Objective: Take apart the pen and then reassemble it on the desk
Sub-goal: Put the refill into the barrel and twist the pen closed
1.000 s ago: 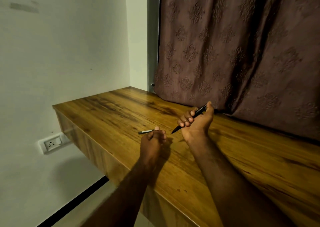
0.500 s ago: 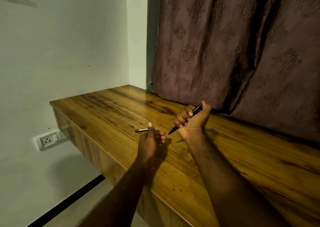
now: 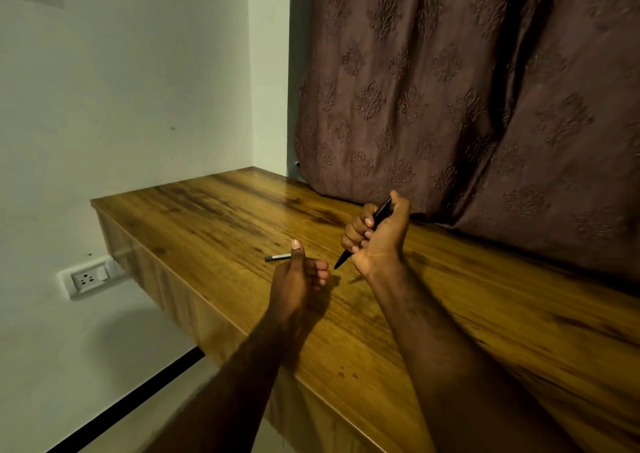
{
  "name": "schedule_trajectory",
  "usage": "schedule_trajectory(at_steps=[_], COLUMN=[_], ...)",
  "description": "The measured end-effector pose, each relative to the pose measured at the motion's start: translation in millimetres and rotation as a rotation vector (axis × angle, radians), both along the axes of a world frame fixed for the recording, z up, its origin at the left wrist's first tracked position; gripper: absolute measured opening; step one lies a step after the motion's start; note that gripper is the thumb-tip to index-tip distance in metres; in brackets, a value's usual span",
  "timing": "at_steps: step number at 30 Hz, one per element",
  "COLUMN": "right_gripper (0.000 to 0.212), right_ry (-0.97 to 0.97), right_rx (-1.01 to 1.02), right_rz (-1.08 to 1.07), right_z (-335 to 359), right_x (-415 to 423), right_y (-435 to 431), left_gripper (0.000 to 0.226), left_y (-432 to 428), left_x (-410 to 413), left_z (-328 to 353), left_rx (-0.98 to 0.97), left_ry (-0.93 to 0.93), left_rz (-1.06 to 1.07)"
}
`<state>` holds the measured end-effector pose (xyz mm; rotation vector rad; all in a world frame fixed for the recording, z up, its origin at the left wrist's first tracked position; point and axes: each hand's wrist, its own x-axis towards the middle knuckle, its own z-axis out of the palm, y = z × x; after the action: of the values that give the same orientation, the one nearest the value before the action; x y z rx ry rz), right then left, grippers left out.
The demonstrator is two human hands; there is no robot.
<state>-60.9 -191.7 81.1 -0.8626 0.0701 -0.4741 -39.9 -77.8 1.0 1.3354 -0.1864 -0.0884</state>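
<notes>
Pen parts sit one in each of your hands, above the desk.

Your right hand is closed around the black pen barrel, which runs through the fist from 1 o'clock down to its pointed tip at 7 o'clock. Your left hand pinches the thin grey refill under the thumb; the refill juts out toward 9 o'clock. The barrel's tip lies near your left fingertips, not touching them.
</notes>
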Motion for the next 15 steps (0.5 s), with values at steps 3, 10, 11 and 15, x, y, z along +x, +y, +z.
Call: schedule_trajectory(at_steps=[3,10,11,15], right_gripper=[0.054,0.058,0.056,0.051], right_ry=[0.003,0.037,0.042,0.053], right_rx=[0.023,0.024,0.030,0.090], right_rz=[-0.013,0.064,0.056,-0.035], right_z=[0.5,2.8,2.5,0.0], right_x=[0.1,4.0,4.4,3.4], right_y=[0.4,-2.6,-2.8,-4.8], left_gripper=[0.070,0.068,0.068,0.070], left_y=[-0.2,0.8,1.1,2.0], left_x=[0.3,-1.2,-1.3,-0.5], left_z=[-0.2,0.1,0.1,-0.7], left_rx=[-0.003,-0.015,-0.015,-0.002], left_ry=[0.007,-0.002,-0.003,-0.014], left_rz=[-0.003,-0.008,-0.008,-0.006])
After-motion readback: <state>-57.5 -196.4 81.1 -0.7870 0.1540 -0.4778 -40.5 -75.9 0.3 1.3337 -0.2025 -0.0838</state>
